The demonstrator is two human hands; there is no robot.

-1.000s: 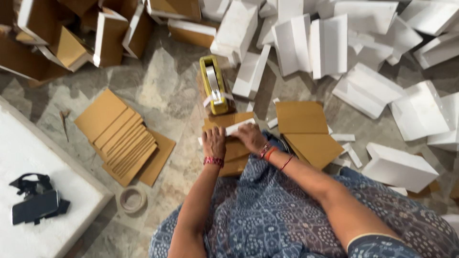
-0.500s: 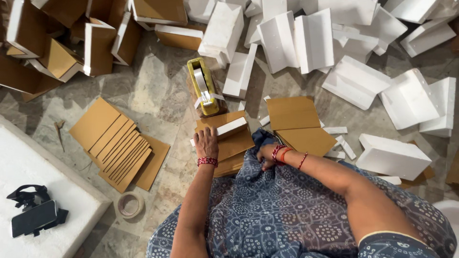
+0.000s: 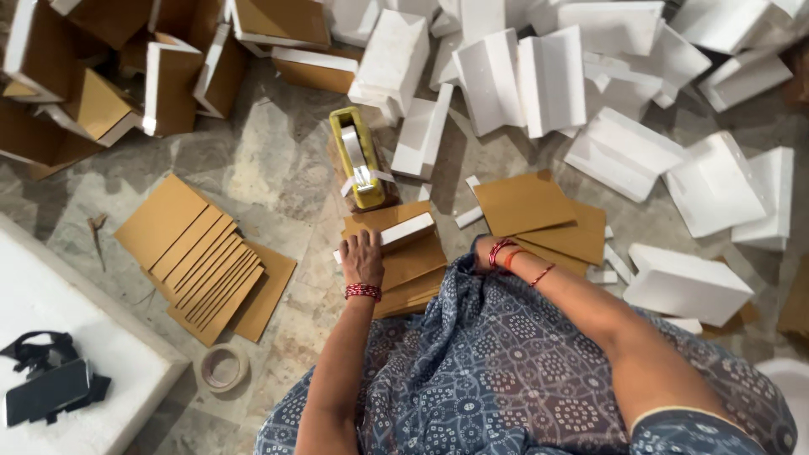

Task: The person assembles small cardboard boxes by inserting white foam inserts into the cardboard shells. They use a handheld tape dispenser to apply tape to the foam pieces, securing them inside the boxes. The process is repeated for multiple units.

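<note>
Foam strip [image 3: 406, 232], white, lies across a stack of brown cards [image 3: 410, 268] on the floor. Left hand [image 3: 362, 258] rests flat on the strip's near end, fingers spread, not clenched. Right hand [image 3: 487, 252] is tucked behind blue patterned cloth [image 3: 506, 354] (grip cannot be told); only the bangled wrist shows. Just beyond the stack stands a yellow tape dispenser [image 3: 357, 157]. More cards [image 3: 539, 215] lie right, a fanned pile [image 3: 206, 263] left, a tape roll [image 3: 222, 367] near. Foam blocks [image 3: 624, 152] litter the far floor.

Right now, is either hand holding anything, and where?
The left hand rests on a white foam strip's left end; the right hand is hidden by cloth.
</note>
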